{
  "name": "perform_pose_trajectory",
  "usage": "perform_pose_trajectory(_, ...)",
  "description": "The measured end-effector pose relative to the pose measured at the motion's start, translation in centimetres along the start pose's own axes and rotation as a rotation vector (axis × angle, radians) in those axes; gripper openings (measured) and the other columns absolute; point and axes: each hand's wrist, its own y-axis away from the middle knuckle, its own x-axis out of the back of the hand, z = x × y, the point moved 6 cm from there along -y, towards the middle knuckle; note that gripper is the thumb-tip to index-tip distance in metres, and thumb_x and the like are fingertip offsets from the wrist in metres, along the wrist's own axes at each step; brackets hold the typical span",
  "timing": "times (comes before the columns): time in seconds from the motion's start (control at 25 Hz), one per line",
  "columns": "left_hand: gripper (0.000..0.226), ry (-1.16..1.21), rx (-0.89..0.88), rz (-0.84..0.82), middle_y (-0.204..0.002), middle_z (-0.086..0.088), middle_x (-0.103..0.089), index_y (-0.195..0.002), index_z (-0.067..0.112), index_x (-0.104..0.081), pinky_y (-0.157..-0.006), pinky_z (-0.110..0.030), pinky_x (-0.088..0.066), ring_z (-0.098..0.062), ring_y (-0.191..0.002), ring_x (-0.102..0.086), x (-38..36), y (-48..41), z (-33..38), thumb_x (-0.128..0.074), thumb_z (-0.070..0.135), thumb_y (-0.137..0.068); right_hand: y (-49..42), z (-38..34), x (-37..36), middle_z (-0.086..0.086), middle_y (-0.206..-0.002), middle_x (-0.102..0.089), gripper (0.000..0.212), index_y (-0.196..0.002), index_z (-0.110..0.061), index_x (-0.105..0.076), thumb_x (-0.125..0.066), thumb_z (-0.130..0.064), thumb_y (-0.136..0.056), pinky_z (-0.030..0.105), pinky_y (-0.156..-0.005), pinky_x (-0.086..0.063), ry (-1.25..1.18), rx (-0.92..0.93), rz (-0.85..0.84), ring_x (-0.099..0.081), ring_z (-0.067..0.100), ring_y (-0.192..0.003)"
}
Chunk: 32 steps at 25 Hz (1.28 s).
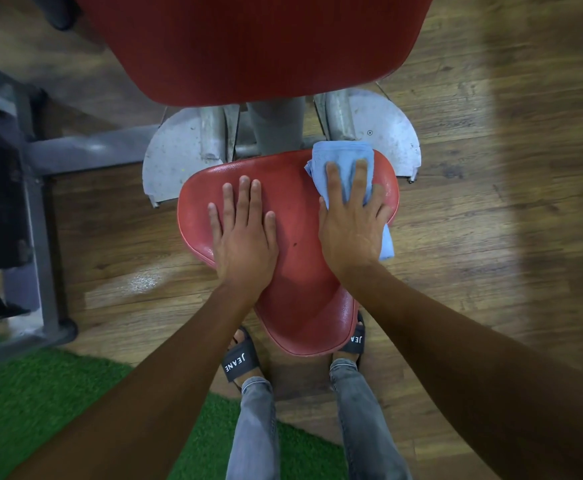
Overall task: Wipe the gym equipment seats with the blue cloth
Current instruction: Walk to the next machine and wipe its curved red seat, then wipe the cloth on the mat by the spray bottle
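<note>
Flat right hand [350,233] fingers [360,178] on blue cloth [341,154]

The black slide sandal on the left foot [241,362] has the word "JEANE" in white letters across its wide strap. The black slide sandal on the right foot [356,341] shows only the white letters "JE". The rest is hidden behind the red padded seat [297,271].

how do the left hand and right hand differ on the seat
The left hand lies bare on the red seat; the right hand presses the blue cloth. Left hand sits mid-seat, right hand at the far right corner. Both flat, palms down, fingers straight.
</note>
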Motion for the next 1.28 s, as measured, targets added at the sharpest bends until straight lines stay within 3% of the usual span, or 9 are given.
perform_pose_trajectory(0.2,0.056,-0.016,0.003,-0.103,-0.164,0.003,-0.004,-0.155,0.019,-0.01,-0.121,-0.046,0.006,-0.019,-0.151,0.005,0.4,-0.2,0.1,-0.019,0.04,-0.104,-0.6,0.2,0.2,0.006,-0.146,-0.046,0.055,-0.141,-0.033,-0.042,-0.059,-0.032,-0.088,0.042,-0.072,-0.048,-0.014,0.043,-0.054,-0.057,0.029,-0.095)
perform_pose_trajectory(0.28,0.056,-0.039,-0.022,-0.129,-0.163,0.001,-0.007,-0.155,0.018,-0.014,-0.121,-0.046,0.006,-0.021,-0.151,0.003,2.0,-0.3,0.8,-0.023,0.039,-0.104,-0.7,0.9,1.9,0.005,-0.145,-0.046,0.054,-0.14,-0.031,-0.045,-0.06,-0.027,-0.088,0.045,-0.075,-0.049,-0.097,0.041,-0.053,-0.056,0.031,-0.1)
perform_pose_trajectory(0.36,0.053,-0.067,-0.094,-0.155,-0.163,-0.001,-0.011,-0.153,0.018,-0.019,-0.12,-0.046,0.006,-0.021,-0.151,-0.001,4.4,0.2,2.5,-0.026,0.035,-0.104,0.2,2.6,3.8,0.008,-0.149,-0.04,0.051,-0.142,-0.028,-0.042,-0.052,-0.023,-0.093,0.05,-0.08,-0.047,-0.188,-0.001,-0.087,-0.051,0.038,-0.112)
perform_pose_trajectory(0.48,0.052,-0.043,-0.178,-0.219,-0.162,-0.002,-0.014,-0.153,0.019,-0.02,-0.12,-0.044,0.006,-0.018,-0.151,-0.004,8.7,1.8,5.6,-0.027,0.034,-0.104,2.8,4.6,9.2,0.011,-0.147,-0.043,0.049,-0.141,-0.025,-0.043,-0.036,-0.023,-0.093,0.043,-0.068,-0.044,-0.137,-0.041,-0.061,-0.053,0.035,-0.087)
perform_pose_trajectory(0.72,0.05,-0.077,-0.495,-0.197,-0.156,-0.004,-0.031,-0.148,0.016,-0.032,-0.12,-0.049,-0.008,-0.024,-0.147,-0.019,22.1,8.2,16.3,-0.037,0.029,-0.1,8.2,11.9,25.7,0.002,-0.153,-0.032,0.051,-0.143,-0.032,-0.035,-0.047,-0.022,-0.094,0.039,-0.075,-0.034,-0.256,-0.234,-0.061,-0.046,0.033,-0.093)
perform_pose_trajectory(0.84,0.047,-0.125,-0.62,-0.158,-0.149,-0.006,-0.04,-0.143,0.015,-0.038,-0.116,-0.05,-0.017,-0.026,-0.141,-0.029,28.2,11.1,21.6,-0.039,0.029,-0.098,9.9,15.9,34.0,0.003,-0.155,-0.026,0.046,-0.145,-0.032,-0.033,-0.04,-0.032,-0.1,0.043,-0.086,-0.036,-0.316,-0.322,-0.067,-0.043,0.036,-0.104)
perform_pose_trajectory(0.96,0.043,-0.148,-0.79,-0.124,-0.143,-0.004,-0.047,-0.138,0.014,-0.045,-0.111,-0.049,-0.023,-0.025,-0.134,-0.037,33.2,15.2,28.0,-0.043,0.03,-0.097,12.2,20.4,40.9,0.002,-0.152,-0.028,0.043,-0.144,-0.031,-0.034,-0.036,-0.035,-0.102,0.042,-0.084,-0.033,-0.334,-0.375,-0.049,-0.041,0.038,-0.105)
perform_pose_trajectory(1.08,0.045,-0.164,-0.895,-0.079,-0.145,-0.003,-0.047,-0.139,0.015,-0.045,-0.112,-0.049,-0.024,-0.025,-0.135,-0.037,35.5,17.5,34.0,-0.043,0.033,-0.098,13.9,24.8,44.6,0.0,-0.149,-0.029,0.039,-0.141,-0.031,-0.034,-0.034,-0.033,-0.102,0.038,-0.08,-0.024,-0.369,-0.427,-0.02,-0.039,0.037,-0.106)
perform_pose_trajectory(1.28,0.046,-0.22,-1.087,-0.039,-0.143,-0.003,-0.05,-0.138,0.015,-0.046,-0.106,-0.047,-0.03,-0.026,-0.132,-0.042,36.1,20.5,45.9,-0.041,0.037,-0.098,15.7,34.7,47.1,-0.002,-0.147,-0.03,0.037,-0.139,-0.033,-0.034,-0.033,-0.033,-0.102,0.039,-0.08,-0.025,-0.415,-0.574,0.055,-0.038,0.035,-0.104)
